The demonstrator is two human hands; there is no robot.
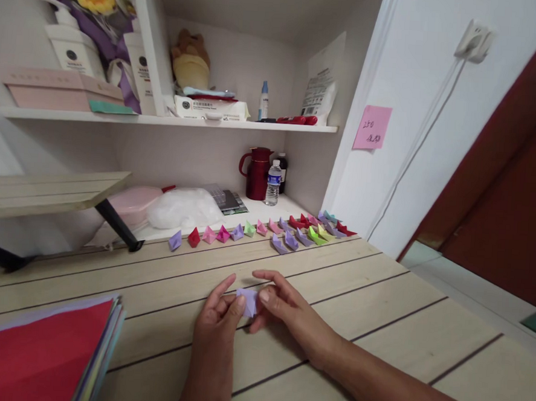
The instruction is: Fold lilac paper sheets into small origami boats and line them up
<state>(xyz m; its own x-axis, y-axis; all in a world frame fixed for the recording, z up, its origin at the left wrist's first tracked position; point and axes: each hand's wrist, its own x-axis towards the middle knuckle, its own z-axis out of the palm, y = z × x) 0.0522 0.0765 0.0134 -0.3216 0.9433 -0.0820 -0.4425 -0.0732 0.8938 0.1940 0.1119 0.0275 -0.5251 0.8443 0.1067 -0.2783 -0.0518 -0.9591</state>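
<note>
Between my two hands, just above the wooden table (334,301), is a small piece of folded purple paper (248,302). My left hand (220,312) pinches its left side with the thumb in front. On the right edge, the thumb and fingers of my right hand (284,304) close on the same paper, with the index finger stretched out above it. The fingertips behind the paper are partly hidden. Beyond my hands, several small folded paper boats stand along the table's back edge, among them a red boat (193,238) and a purple boat (291,240).
A stack of coloured paper (41,350) with a red sheet on top lies at the front left. Behind the table are a plastic bag (183,208), a dark red jug (257,174) and a water bottle (273,182). A small raised stand (45,193) rests at the left.
</note>
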